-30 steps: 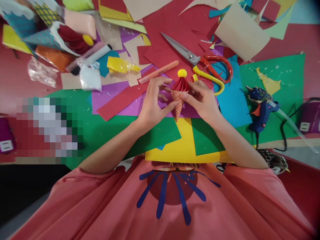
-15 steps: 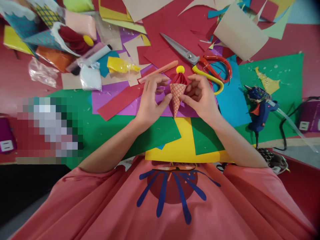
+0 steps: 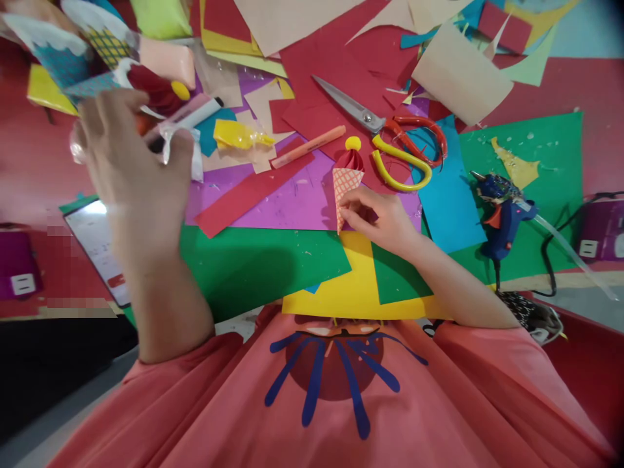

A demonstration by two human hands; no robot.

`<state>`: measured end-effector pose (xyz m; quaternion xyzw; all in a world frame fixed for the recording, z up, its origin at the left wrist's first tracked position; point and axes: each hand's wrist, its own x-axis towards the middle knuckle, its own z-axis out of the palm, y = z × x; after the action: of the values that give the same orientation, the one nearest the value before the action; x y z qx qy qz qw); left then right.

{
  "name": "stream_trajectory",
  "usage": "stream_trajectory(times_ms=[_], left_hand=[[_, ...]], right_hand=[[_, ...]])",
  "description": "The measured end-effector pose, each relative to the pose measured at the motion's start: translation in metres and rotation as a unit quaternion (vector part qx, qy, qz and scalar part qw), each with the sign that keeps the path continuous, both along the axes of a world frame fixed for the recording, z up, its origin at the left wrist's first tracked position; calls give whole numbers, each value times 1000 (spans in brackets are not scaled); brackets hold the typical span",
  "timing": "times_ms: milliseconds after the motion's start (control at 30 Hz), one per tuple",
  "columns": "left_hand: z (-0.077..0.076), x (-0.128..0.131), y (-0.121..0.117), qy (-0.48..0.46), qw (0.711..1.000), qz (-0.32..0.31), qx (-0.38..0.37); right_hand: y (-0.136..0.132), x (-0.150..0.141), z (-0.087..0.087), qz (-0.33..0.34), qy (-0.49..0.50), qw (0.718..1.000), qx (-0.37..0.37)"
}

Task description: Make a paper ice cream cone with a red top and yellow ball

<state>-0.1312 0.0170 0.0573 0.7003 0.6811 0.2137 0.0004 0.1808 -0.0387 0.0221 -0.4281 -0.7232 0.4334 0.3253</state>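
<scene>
1. Now, the right hand point(image 3: 383, 214) pinches a small paper cone point(image 3: 345, 185) close to its lower tip, thumb and fingers drawn narrow around it.
2. The cone is over the purple sheet point(image 3: 292, 203) in front of the person, tip pointing toward the body. It has an orange-and-white lattice pattern; red folded paper point(image 3: 349, 160) rises from its mouth, with a yellow ball point(image 3: 353, 143) on top.
3. The left hand point(image 3: 136, 159) is well apart from it, out over the left side, blurred, fingers and thumb spread wide. I cannot tell whether it touches anything; near it are a blue-patterned cone point(image 3: 97, 84) and a white packet point(image 3: 197, 156).
4. Scissors point(image 3: 368, 118) with red and yellow handles lie just beyond the held cone, near a peach-coloured pen point(image 3: 309, 147).
5. A blue glue gun point(image 3: 507, 227) lies on a green sheet point(image 3: 560, 162) at the right of the worktop point(image 3: 585, 88).
6. A device with a bright screen point(image 3: 92, 240) lies by the left forearm.
</scene>
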Motion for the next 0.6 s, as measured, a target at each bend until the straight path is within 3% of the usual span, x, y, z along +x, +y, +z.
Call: stream_trajectory(times_ms=[67, 133, 200, 267, 333, 467, 533, 600], left_hand=[[-15, -18, -2, 28, 997, 42, -50], [-38, -32, -1, 26, 998, 22, -51], [-60, -41, 2, -4, 1000, 3, 15], [-72, -46, 6, -23, 998, -11, 57], [-68, -45, 8, -35, 998, -4, 49], [-34, -14, 1, -38, 999, 9, 10], [-22, 15, -7, -54, 992, -114, 6], [-20, 46, -13, -117, 950, -289, 29]], right_hand=[[1, -1, -2, 1, 3, 1000, -14], [3, -1, -3, -2, 3, 1000, -10], [4, -1, -4, -6, -4, 1000, 20], [5, 0, -4, -12, -15, 999, 50], [5, 1, -6, -19, -26, 997, 65], [7, 3, -9, -36, -37, 996, 68], [8, 4, -9, -41, -33, 997, 64], [8, 5, -7, -48, -25, 996, 68]])
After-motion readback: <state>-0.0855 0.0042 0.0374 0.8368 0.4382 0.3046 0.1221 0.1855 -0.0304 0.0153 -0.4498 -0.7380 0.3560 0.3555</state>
